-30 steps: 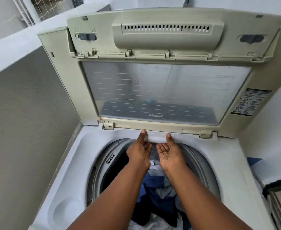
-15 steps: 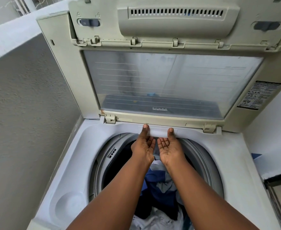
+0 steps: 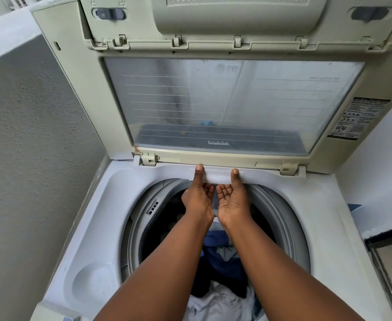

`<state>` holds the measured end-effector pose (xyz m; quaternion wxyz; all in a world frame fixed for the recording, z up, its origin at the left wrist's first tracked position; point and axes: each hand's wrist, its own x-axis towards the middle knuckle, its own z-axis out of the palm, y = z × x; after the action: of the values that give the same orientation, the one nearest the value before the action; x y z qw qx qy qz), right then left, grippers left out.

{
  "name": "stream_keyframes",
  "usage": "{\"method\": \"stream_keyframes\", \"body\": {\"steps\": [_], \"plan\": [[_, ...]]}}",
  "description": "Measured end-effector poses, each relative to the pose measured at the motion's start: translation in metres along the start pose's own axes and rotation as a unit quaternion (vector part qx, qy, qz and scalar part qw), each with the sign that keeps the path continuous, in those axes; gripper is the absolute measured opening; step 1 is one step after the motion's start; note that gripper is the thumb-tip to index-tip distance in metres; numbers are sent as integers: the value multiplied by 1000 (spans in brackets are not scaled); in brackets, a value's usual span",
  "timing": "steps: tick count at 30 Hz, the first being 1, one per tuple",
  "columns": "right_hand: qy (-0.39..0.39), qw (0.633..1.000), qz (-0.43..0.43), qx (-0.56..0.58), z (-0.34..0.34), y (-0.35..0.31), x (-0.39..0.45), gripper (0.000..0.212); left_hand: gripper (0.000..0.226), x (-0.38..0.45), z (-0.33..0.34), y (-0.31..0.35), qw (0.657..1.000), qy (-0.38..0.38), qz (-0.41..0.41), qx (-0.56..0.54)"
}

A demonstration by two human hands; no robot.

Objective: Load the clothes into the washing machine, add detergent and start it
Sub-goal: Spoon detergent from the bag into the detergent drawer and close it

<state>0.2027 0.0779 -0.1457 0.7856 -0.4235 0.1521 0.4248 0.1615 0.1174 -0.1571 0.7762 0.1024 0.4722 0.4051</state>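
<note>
Both arms reaching over the clothes (image 3: 220, 258), left hand (image 3: 198, 199) and right hand (image 3: 233, 201) side by side (palms facing), thumbs pressing the drawer (image 3: 217, 175), fingers hiding beneath it

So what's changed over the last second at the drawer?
Nothing let go: both thumbs stay on the white detergent drawer front, left hand and right hand cupped beneath. Only the camera has moved closer. Lid open, clothes in the drum as before.
</note>
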Motion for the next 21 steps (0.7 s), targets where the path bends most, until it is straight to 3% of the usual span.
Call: {"method": "stream_keyframes", "body": {"steps": [5, 12, 17, 21], "plan": [[28, 999, -14, -10, 0, 4, -1, 23, 53, -5, 5, -5, 999, 7, 0, -32], [13, 1000, -6, -5, -5, 2, -4, 32, 32, -19, 3, 6, 1000, 20, 0, 0], [22, 1000, -3, -3, -2, -4, -6, 17, 28, -22, 1, 15, 999, 17, -6, 40], [29, 1000, -5, 3, -2, -3, -8, 25, 26, -27, 0, 16, 999, 22, 0, 48]]}}
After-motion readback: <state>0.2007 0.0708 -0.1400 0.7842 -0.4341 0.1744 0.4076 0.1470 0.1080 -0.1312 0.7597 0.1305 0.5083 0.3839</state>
